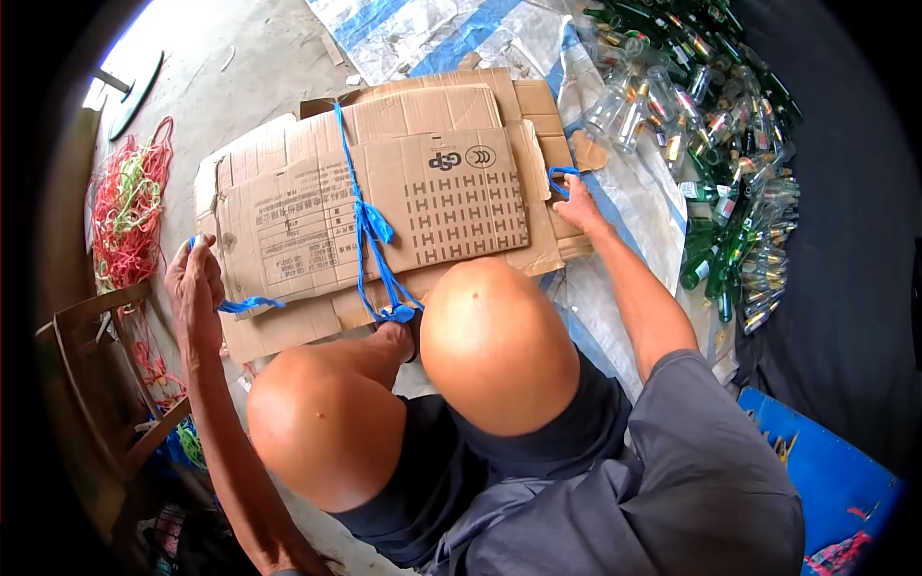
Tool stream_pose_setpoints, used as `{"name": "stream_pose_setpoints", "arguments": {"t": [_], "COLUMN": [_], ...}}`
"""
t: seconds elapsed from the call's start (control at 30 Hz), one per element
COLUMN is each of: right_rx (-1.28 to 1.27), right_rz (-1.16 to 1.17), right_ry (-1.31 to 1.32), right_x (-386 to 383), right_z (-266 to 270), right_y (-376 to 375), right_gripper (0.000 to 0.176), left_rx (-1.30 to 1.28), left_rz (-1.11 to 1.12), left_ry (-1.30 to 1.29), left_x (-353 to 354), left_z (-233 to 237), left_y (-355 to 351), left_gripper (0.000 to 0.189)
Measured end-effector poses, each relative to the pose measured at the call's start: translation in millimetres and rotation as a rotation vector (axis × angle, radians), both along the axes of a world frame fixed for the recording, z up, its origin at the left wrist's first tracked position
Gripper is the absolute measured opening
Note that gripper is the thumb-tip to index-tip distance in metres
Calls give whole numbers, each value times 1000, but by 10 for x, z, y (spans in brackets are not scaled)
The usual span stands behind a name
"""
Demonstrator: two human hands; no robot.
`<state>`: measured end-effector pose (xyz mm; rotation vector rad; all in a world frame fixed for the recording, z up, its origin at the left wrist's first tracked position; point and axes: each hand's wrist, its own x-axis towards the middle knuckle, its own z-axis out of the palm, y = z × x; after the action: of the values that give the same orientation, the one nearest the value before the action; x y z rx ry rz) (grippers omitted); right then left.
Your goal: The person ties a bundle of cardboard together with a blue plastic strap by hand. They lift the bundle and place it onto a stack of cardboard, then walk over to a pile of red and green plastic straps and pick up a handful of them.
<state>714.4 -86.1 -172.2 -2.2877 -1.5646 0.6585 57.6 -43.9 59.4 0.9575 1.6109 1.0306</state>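
Grey shirt [615,518] and bent bare knees [499,346] nearest. Just beyond, stack of flattened cardboard [307,211] on floor [245,86], blue string [375,225] tied across its middle, knotted on top. Left hand [195,288] at stack's left edge, clamped on blue strand [252,304]; right hand [579,204] at right edge, closed on blue loop [561,171]. Hands well apart. Glass bottles [711,144] piled at far right; tangled red cord [134,216] heaped at left.

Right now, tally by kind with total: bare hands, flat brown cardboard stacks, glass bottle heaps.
Bare hands gripping blue plastic strip: 2 (left hand, right hand)
Flat brown cardboard stack: 1
Green-and-clear glass bottle heap: 1
Total: 4
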Motion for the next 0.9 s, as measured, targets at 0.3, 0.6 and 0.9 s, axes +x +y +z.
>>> {"name": "stream_pose_setpoints", "arguments": {"t": [0.3, 0.6, 0.9], "right_rx": [-403, -172, -7], "right_rz": [-208, -534, -462], "right_ry": [579, 1088, 496], "right_x": [161, 1318, 1718], "right_z": [551, 1642, 1660], "right_y": [104, 290, 996], "right_gripper": [13, 22, 10], "left_rx": [-64, -130, -136], "left_rz": [-35, -60, -56], "left_ry": [-224, -244, -244], "left_x": [397, 632, 708], "left_z": [-152, -327, -431], "left_y": [-86, -21, 28], "left_gripper": [19, 16, 13]}}
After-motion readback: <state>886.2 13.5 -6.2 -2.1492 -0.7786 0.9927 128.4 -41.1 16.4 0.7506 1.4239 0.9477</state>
